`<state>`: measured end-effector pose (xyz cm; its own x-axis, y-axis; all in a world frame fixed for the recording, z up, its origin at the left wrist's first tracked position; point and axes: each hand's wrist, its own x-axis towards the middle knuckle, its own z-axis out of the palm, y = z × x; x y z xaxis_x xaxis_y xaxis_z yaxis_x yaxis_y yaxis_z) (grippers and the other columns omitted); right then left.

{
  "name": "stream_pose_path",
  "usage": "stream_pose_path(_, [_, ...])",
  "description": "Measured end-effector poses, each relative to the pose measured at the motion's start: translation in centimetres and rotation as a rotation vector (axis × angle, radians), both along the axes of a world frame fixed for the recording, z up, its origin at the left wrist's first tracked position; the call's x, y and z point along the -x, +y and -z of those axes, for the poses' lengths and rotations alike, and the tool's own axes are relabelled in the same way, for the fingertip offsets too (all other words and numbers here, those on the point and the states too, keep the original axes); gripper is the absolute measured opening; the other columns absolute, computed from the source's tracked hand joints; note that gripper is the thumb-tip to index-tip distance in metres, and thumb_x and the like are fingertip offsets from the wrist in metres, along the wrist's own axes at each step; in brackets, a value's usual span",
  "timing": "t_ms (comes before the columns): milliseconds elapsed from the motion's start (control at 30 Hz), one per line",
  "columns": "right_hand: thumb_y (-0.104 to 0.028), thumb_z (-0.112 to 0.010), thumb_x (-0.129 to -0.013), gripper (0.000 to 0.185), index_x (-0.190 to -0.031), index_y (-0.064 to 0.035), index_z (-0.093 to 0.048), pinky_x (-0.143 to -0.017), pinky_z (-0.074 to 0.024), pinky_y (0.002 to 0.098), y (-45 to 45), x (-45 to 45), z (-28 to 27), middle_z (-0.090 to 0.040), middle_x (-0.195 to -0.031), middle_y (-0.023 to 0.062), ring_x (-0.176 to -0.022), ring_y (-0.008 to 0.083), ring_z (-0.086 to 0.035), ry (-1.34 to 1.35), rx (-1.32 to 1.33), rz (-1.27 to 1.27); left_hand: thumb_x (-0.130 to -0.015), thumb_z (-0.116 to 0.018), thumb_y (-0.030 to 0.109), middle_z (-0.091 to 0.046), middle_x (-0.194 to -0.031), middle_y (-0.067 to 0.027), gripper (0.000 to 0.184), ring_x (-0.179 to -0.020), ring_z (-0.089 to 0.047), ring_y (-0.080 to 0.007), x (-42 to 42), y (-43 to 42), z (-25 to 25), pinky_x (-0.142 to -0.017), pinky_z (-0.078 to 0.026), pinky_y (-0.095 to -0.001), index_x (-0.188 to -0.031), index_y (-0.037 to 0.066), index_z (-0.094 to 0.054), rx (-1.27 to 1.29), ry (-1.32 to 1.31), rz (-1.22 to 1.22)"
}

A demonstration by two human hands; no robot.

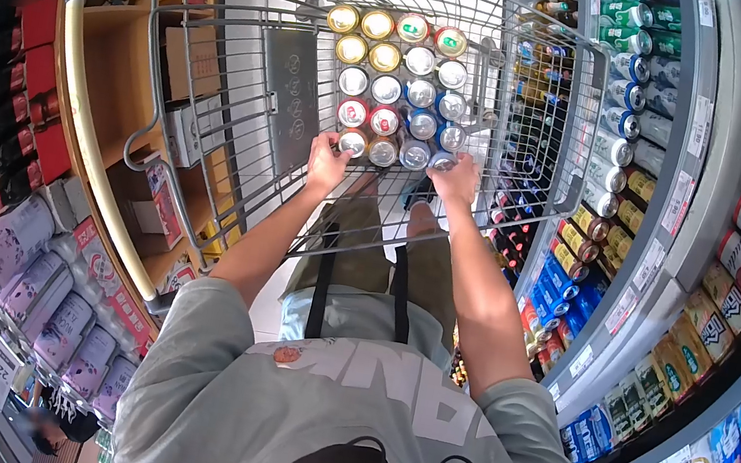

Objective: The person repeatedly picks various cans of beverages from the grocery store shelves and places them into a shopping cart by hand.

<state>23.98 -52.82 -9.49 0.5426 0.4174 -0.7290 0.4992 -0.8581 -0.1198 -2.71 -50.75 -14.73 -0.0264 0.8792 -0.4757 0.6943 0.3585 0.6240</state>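
Note:
A grid of upright drink cans [388, 89], packed in close rows, stands inside the wire shopping cart [553, 178]. Lids in the far rows look gold, with green or red marks on some; nearer ones are silver, red and blue. My left hand [330, 165] has its fingers closed around the outer side of the left corner can [352, 143] in the nearest row. At the right end of that row, my right hand [455, 183] grips the blue-rimmed corner can [441, 161]. Between them are two more silver-topped cans [399, 153]. The cans' lower parts are hidden.
A grey plastic panel [284, 102] hangs in the cart, left of the cans. Shelves of cans [616, 120] line the right side. A wooden shelf unit [111, 64] stands at left, with purple patterned packs [51, 288] below. My legs are under the cart's near side.

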Motion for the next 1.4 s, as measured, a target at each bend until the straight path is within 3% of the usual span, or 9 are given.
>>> stream_pose_path(233, [-0.029,-0.087,-0.066,0.081,-0.136,-0.0123,-0.049,-0.102,-0.0488,0.0474,-0.6,-0.1,1.1,-0.052,-0.135,0.0138,-0.126,0.0352,-0.052,-0.027,-0.034,-0.027,-0.079,-0.083,0.017,-0.055,-0.112,-0.0121,0.047,-0.087,-0.064,-0.0235,-0.9,1.0,-1.0,-0.082,-0.053,-0.0367,-0.115,0.006,-0.055,0.115,0.039,-0.045])
stream_pose_path(533, [-0.028,-0.089,-0.066,0.084,-0.136,-0.0097,-0.047,-0.103,-0.0475,0.0437,-0.9,-0.3,2.1,-0.052,-0.134,0.0163,-0.126,0.0351,-0.052,0.033,-0.076,-0.024,-0.076,-0.086,0.021,-0.057,-0.109,-0.0126,0.047,-0.096,-0.062,-0.0311,-0.7,0.7,0.1,-0.084,-0.051,-0.0419,-0.108,0.006,-0.055,0.034,0.095,0.012])
stream_pose_path(633, [-0.027,-0.090,-0.065,0.088,-0.138,-0.0061,-0.045,-0.104,-0.0473,0.0422,-1.5,-0.5,3.5,-0.057,-0.132,0.0197,-0.124,0.0361,-0.056,0.085,-0.115,-0.004,-0.075,-0.086,0.023,-0.060,-0.110,-0.0157,0.050,-0.099,-0.063,-0.0327,-0.9,0.7,0.3,-0.086,-0.051,-0.0428,-0.108,0.006,-0.053,0.074,0.068,-0.029])
stream_pose_path(833, [-0.027,-0.092,-0.061,0.085,-0.133,-0.0018,-0.055,-0.098,-0.0522,0.0394,-1.9,-1.4,4.9,-0.069,-0.119,0.0221,-0.113,0.0359,-0.066,0.119,-0.145,0.026,-0.071,-0.090,0.025,-0.069,-0.100,-0.0203,0.058,-0.095,-0.069,-0.0349,-1.6,1.4,-0.5,-0.086,-0.052,-0.0431,-0.108,0.002,-0.051,0.219,0.012,-0.157])
stream_pose_path(933, [-0.025,-0.092,-0.060,0.087,-0.133,0.0031,-0.053,-0.092,-0.0548,0.0370,-1.7,-1.8,5.1,-0.071,-0.114,0.0220,-0.106,0.0317,-0.069,0.178,-0.138,0.095,-0.071,-0.090,0.027,-0.070,-0.100,-0.0193,0.059,-0.094,-0.069,-0.0338,-1.6,1.4,-0.7,-0.085,-0.053,-0.0429,-0.107,0.002,-0.051,0.211,0.018,-0.164])
stream_pose_path(1033, [-0.023,-0.092,-0.059,0.087,-0.133,0.0031,-0.053,-0.093,-0.0545,0.0364,-1.4,-0.6,4.6,-0.071,-0.114,0.0211,-0.107,0.0308,-0.070,0.047,-0.111,0.055,-0.070,-0.090,0.030,-0.069,-0.098,-0.0188,0.061,-0.093,-0.069,-0.0339,-1.6,1.3,-0.7,-0.084,-0.053,-0.0433,-0.107,0.002,-0.051,0.193,0.032,-0.160])
stream_pose_path(1133, [-0.025,-0.092,-0.060,0.084,-0.132,-0.0011,-0.055,-0.097,-0.0530,0.0388,-1.6,-0.9,5.1,-0.068,-0.121,0.0215,-0.112,0.0345,-0.067,0.108,-0.128,0.088,-0.070,-0.090,0.032,-0.069,-0.097,-0.0181,0.062,-0.092,-0.068,-0.0345,-1.7,1.4,-0.8,-0.083,-0.053,-0.0440,-0.108,0.002,-0.050,0.230,0.050,-0.162])
stream_pose_path(1233, [-0.025,-0.092,-0.060,0.091,-0.136,-0.0001,-0.049,-0.099,-0.0518,0.0384,-1.8,-1.0,5.9,-0.067,-0.122,0.0228,-0.114,0.0349,-0.065,0.101,-0.140,0.122,-0.070,-0.090,0.032,-0.068,-0.096,-0.0176,0.063,-0.090,-0.068,-0.0350,-1.8,1.3,-0.6,-0.081,-0.053,-0.0444,-0.109,0.003,-0.050,0.178,0.047,-0.153])
stream_pose_path(1400, [-0.023,-0.093,-0.059,0.097,-0.138,0.0003,-0.043,-0.099,-0.0507,0.0391,-2.2,-0.8,6.1,-0.066,-0.122,0.0232,-0.116,0.0355,-0.064,0.129,-0.160,0.138,-0.072,-0.088,0.035,-0.066,-0.108,-0.0204,0.067,-0.102,-0.065,-0.0361,-1.5,1.3,-0.8,-0.090,-0.050,-0.0439,-0.116,0.003,-0.049,0.220,0.017,-0.135])
